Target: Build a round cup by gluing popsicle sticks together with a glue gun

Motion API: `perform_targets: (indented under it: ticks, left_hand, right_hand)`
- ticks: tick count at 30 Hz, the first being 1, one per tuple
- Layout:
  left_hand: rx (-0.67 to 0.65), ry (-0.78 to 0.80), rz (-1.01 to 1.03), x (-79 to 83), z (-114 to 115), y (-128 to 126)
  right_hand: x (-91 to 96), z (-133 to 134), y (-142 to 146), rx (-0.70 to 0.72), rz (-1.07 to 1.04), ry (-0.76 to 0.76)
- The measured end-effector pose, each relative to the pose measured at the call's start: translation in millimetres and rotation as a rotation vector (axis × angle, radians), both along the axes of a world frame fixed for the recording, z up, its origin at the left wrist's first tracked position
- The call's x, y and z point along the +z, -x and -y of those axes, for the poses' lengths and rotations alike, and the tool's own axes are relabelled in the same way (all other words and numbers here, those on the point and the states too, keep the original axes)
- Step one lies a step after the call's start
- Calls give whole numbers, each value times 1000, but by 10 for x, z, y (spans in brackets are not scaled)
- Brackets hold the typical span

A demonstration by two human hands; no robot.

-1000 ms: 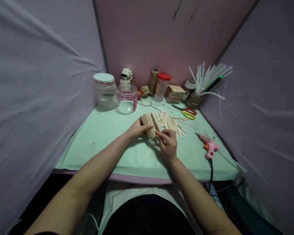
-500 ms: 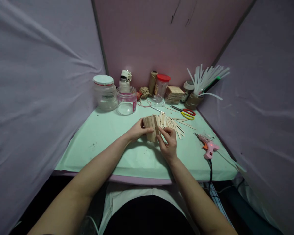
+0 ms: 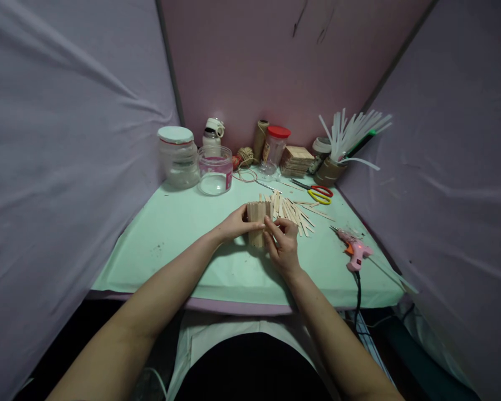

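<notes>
A small piece made of wooden craft sticks (image 3: 256,211), set side by side, stands upright between my hands above the table. My left hand (image 3: 236,223) is closed on its left side, the thumb lying across the front. Against its right side, my right hand (image 3: 283,243) presses with thumb and fingertips; whether a separate stick is in that pinch is hidden. Just behind lies a spread of loose craft sticks (image 3: 293,214). A pink hot glue gun (image 3: 356,250) rests to the right, its light glowing orange and a glue stick in its back.
Red and yellow scissors (image 3: 320,194) lie behind the loose sticks. Along the back stand a lidded jar (image 3: 177,159), an open clear tub (image 3: 215,175), twine (image 3: 245,156), a red-lidded jar (image 3: 275,147), stacked wooden squares (image 3: 296,161) and a holder (image 3: 329,171) of glue sticks. The glue gun's cord (image 3: 358,295) hangs over the front edge.
The craft-stick piece has turned so its front faces me more squarely. My right hand has shifted slightly left along with it. My left hand keeps its hold.
</notes>
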State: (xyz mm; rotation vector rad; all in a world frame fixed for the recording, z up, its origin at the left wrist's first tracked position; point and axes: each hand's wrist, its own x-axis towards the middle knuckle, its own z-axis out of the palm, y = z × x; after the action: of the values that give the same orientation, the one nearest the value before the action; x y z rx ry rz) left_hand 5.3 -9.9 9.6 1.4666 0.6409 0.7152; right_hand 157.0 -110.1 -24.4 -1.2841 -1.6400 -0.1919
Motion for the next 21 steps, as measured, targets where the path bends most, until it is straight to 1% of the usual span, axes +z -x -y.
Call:
perform_targets:
  ticks: [3, 7, 9, 12, 15, 18, 21]
  left_hand:
    - [-3, -7, 10, 8, -7, 0]
    - [33, -11, 65, 29, -21, 6]
    - [47, -16, 94, 40, -29, 13]
    - [39, -9, 134, 43, -46, 28]
    - [25, 37, 163, 32, -68, 46]
    - [18, 136, 153, 26, -78, 68]
    - [31, 191, 135, 27, -75, 78]
  right_hand:
    - [13, 2, -1, 5, -28, 2]
    - [29, -8, -38, -7, -207, -38]
    - [23, -17, -63, 13, -277, 21]
    - [-3, -28, -86, 112, -324, 204]
    - [-33, -26, -92, 214, -347, 360]
    - [-53, -25, -96, 290, -376, 419]
    - [-58, -39, -98, 367, -475, 431]
